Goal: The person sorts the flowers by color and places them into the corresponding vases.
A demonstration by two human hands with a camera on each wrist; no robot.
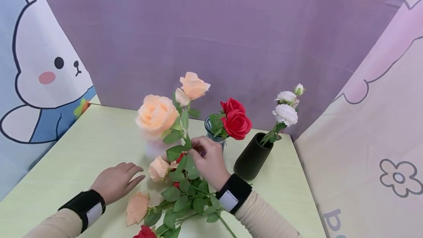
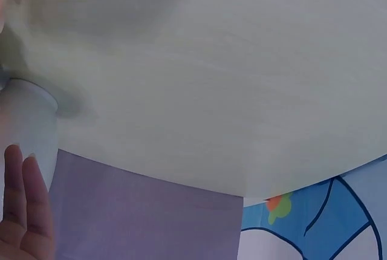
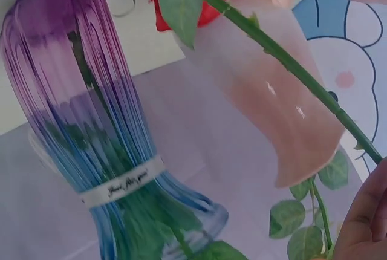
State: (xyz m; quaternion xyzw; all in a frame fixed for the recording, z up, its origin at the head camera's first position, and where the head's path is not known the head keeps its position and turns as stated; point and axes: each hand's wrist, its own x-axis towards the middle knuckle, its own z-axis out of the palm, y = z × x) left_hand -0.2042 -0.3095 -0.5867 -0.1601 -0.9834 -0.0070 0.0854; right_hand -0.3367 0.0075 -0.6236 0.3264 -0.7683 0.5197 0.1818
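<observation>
Head view: three vases stand toward the far edge of the pale green table. A frosted pink vase holds the peach rose stem; a ribbed glass vase holds two red roses; a black vase near the far right corner holds white roses. The right hand pinches the peach stem just beside the pink vase's mouth. The left hand rests flat on the table, fingers relaxed. Loose peach and red flowers lie at the near edge between the wrists.

Left wrist view: straight fingers beside the pink vase.

Right wrist view: the green stem crosses the pink vase; the ribbed vase stands beside it.
</observation>
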